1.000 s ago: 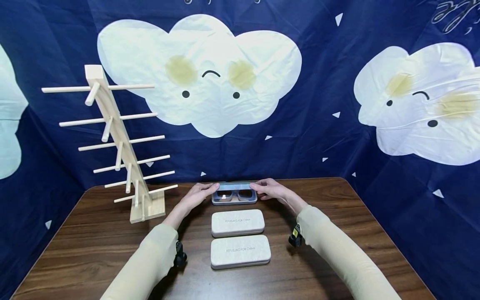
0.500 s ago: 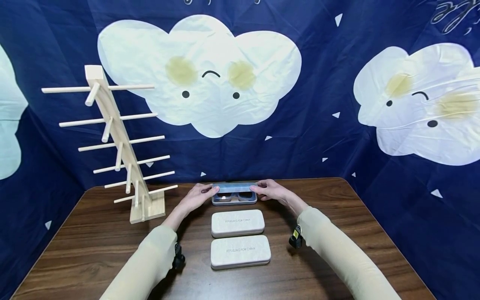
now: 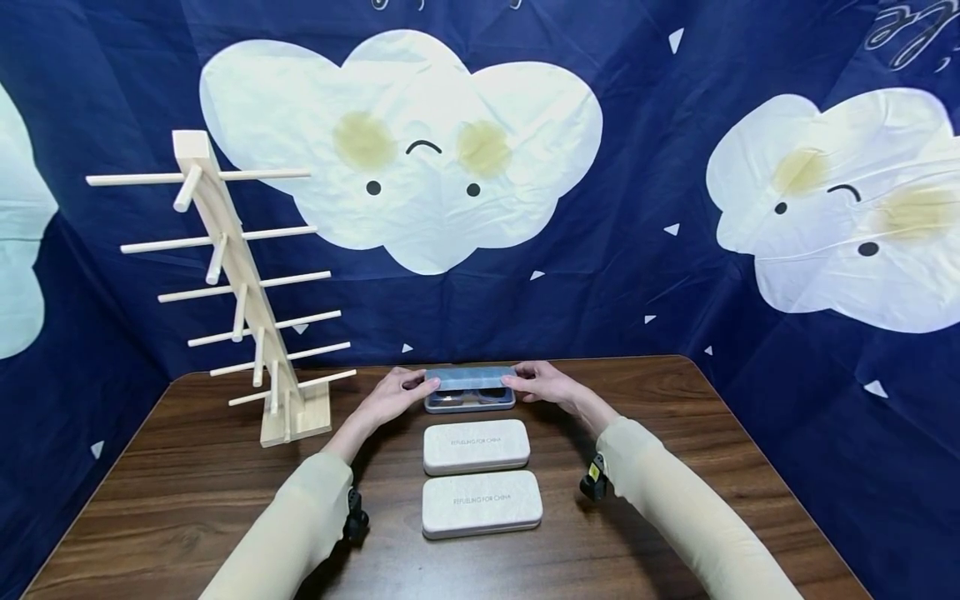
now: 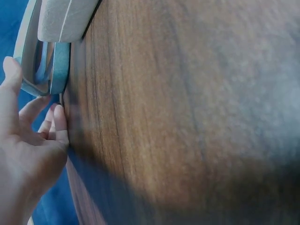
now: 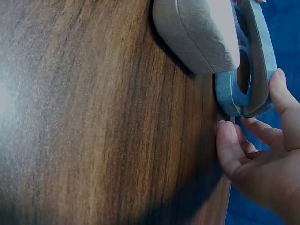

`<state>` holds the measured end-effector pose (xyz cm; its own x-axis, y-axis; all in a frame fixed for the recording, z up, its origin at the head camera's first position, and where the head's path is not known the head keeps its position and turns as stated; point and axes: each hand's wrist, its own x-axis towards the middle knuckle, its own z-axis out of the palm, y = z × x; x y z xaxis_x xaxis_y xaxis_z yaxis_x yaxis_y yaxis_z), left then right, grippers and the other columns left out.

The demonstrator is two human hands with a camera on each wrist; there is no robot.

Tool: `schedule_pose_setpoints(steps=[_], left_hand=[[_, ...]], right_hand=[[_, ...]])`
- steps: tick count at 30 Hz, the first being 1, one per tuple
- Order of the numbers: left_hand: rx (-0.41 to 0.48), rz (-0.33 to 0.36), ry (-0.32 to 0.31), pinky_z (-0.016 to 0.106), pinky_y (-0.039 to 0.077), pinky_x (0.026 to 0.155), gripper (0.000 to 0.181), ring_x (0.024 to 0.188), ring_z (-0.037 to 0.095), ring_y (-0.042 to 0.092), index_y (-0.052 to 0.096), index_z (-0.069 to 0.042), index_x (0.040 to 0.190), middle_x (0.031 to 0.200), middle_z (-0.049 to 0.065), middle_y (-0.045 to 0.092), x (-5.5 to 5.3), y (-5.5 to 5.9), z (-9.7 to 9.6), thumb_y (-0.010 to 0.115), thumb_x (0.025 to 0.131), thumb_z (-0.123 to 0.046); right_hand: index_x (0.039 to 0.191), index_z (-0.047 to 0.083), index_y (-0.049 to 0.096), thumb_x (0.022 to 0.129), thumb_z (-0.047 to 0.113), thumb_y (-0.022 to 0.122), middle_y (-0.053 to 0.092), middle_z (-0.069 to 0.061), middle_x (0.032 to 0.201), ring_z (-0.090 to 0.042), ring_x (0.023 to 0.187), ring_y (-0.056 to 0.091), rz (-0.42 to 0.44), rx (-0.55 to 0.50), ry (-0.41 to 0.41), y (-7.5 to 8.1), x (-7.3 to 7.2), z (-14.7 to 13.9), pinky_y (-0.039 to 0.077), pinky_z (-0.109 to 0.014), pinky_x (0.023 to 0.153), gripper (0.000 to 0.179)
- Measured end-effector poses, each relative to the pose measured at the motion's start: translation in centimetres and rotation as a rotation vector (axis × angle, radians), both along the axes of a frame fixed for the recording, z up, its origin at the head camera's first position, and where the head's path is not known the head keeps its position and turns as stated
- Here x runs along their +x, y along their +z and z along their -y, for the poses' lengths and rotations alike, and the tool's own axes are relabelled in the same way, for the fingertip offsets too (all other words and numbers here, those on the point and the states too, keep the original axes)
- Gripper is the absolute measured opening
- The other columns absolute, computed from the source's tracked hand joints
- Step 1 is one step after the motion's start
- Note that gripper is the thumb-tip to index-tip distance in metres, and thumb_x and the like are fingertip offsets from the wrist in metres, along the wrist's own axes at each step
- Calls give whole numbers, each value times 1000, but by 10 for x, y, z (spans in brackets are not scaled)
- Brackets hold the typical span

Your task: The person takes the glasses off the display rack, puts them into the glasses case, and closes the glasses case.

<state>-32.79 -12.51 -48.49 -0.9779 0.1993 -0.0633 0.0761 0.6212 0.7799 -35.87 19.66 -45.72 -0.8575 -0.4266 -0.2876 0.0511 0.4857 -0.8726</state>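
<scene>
A blue glasses case (image 3: 469, 379) lies at the far edge of the table, its lid partly lowered over a pair of sunglasses (image 5: 244, 77). My left hand (image 3: 390, 395) grips the lid's left end, thumb on top and the other fingers at the case's side. At the opposite end my right hand (image 3: 553, 386) holds the lid the same way, its thumb (image 5: 278, 77) on the lid. Through the remaining gap the lower part of the lenses shows in the head view. Nearer to me, two closed white glasses cases, one farther (image 3: 476, 457) and one closer (image 3: 482, 518), lie in line.
A tall wooden rack (image 3: 240, 275) with several pegs stands at the left on a square base. Behind the wooden table (image 3: 660, 467) hangs a blue curtain (image 3: 645, 167) with printed clouds.
Both hands have tilted the blue case's lid down toward me, so it covers more of the sunglasses. The white cases and the rack have stayed in place.
</scene>
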Motion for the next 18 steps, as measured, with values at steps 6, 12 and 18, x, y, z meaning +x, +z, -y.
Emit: schedule_pose_setpoints(steps=[6, 12, 18], left_hand=[[-19, -12, -19, 53, 37, 119, 75, 140, 38, 46, 51, -1, 149, 146, 22, 49, 1, -2, 2, 66, 96, -53], [-22, -28, -38, 54, 39, 117, 76, 137, 39, 48, 53, -2, 148, 144, 22, 50, 2, -2, 3, 70, 94, -52], [-33, -37, -54, 51, 41, 115, 76, 134, 38, 50, 53, -3, 149, 143, 22, 50, 4, -2, 3, 75, 91, -48]], right_hand=[[153, -4, 42, 101, 31, 66, 46, -25, 155, -28, 130, 57, -56, 45, 3, -1, 4, -1, 56, -42, 103, 67], [149, -6, 46, 99, 26, 71, 56, -24, 143, -21, 112, 62, -108, 40, -12, -6, 7, 0, 59, -34, 93, 65], [141, -9, 52, 94, 17, 75, 64, -23, 127, -17, 98, 62, -204, 53, 1, -7, 10, 1, 51, -23, 80, 59]])
